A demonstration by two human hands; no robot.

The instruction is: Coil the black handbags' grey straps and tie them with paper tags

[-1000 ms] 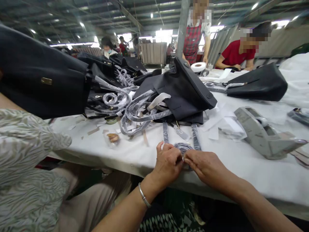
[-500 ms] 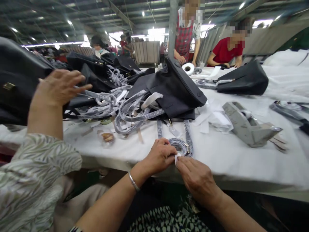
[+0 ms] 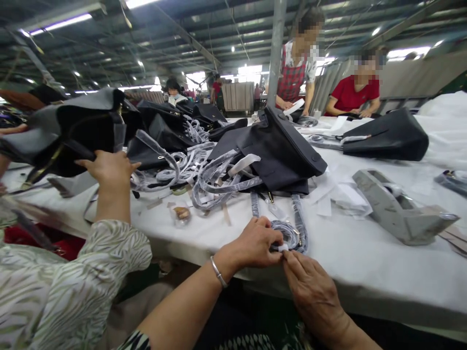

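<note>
At the table's front edge lies a coiled strap (image 3: 286,232) wrapped in clear plastic, with small metal fittings. My left hand (image 3: 257,241), a silver bangle at its wrist, is closed on the coil's near side. A small white paper strip (image 3: 283,248) shows between my two hands. My right hand (image 3: 314,282) pinches at that strip with its fingertips, touching the coil's lower edge. Beyond the coil a black handbag (image 3: 268,150) lies tilted on the table, its plastic-wrapped handle (image 3: 299,218) reaching down beside the coil.
A grey tape dispenser (image 3: 401,209) stands at right near white paper pieces (image 3: 346,194). Left of my hands are wrapped straps (image 3: 219,180) and a small plastic packet (image 3: 180,214). A co-worker's hand (image 3: 111,167) reaches beside another black bag (image 3: 83,126). Two people work across the table.
The view has shifted, so most things sit lower and further right. The co-worker's bag at left has tipped over, showing its opening. My hands stay at the coil, the white strip now mostly covered.
</note>
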